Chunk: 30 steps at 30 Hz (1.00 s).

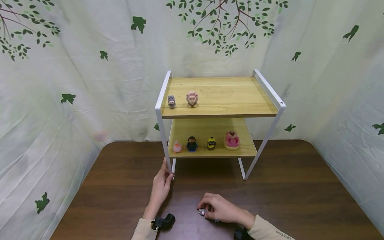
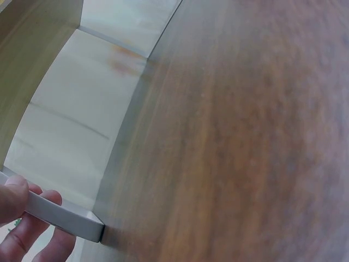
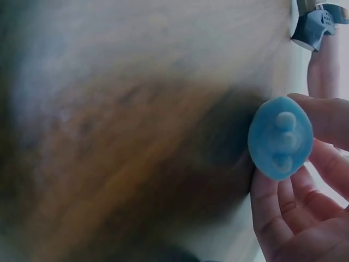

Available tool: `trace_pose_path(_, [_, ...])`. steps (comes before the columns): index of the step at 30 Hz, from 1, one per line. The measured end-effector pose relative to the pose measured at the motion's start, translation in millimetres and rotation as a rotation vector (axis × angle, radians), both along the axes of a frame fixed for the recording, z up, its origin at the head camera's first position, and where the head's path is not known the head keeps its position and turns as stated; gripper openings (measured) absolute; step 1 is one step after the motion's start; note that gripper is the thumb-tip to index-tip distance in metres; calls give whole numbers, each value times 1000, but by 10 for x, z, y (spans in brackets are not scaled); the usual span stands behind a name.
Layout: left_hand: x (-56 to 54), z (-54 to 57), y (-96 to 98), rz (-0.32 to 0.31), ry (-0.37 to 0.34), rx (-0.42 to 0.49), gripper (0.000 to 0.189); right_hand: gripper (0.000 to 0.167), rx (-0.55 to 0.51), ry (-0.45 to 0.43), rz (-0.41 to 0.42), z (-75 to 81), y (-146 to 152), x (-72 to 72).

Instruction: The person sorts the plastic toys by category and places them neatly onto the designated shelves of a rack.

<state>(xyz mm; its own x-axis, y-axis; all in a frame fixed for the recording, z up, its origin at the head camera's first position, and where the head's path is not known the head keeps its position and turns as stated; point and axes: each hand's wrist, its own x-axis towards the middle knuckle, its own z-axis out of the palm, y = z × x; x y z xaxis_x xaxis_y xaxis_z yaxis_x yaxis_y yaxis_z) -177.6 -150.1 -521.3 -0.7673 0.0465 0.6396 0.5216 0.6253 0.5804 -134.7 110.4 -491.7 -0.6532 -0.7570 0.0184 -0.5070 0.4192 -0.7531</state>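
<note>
At the lower left front leg of a two-tier shelf [image 1: 210, 115], my left hand [image 1: 161, 186] grips the white metal frame [image 2: 65, 217], thumb on one side and fingers on the other. My right hand [image 1: 223, 208] is low over the table, in front of the shelf. It pinches a small grey figurine [image 1: 202, 212] between thumb and fingers. From the right wrist, the figurine's light blue oval underside [image 3: 280, 138] faces the camera, with small round bumps on it. The rest of the figurine is hidden in that view.
On the upper board stand a grey figurine [image 1: 171, 102] and a pink curly-haired one [image 1: 192, 99]. Along the lower board are a pale duck [image 1: 177, 147], a dark-clothed figure [image 1: 191, 144], a yellow-black figure [image 1: 211, 143] and a pink bear [image 1: 232, 140]. A brown table [image 1: 120, 186] supports the shelf.
</note>
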Motion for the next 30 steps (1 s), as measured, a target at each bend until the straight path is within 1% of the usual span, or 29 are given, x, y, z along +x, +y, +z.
trace_pose_path(4, [4,5,-2,-1,18,-3,90,19,-6,6,1,-15,1,-1])
trace_pose_path(7, [3,4,-1,2,22,-7,89,18,-31,11,4,-29,-2,-1])
trace_pose_path(9, [2,3,0,3,23,-10,90,19,-51,15,2,-34,-1,-4])
trace_pose_path(12, [-1,-1,0,3,27,-11,90,22,-72,-6,-15,-20,14,-15])
trace_pose_path(18, [-3,-4,1,1,27,-11,91,21,-98,-69,-57,29,59,-49])
trace_pose_path(25, [-6,-7,2,0,20,-7,95,20,-114,-84,-53,84,77,-70])
trace_pose_path(30, [-9,-7,-1,3,18,-13,98,20,-147,-83,-58,163,80,-84])
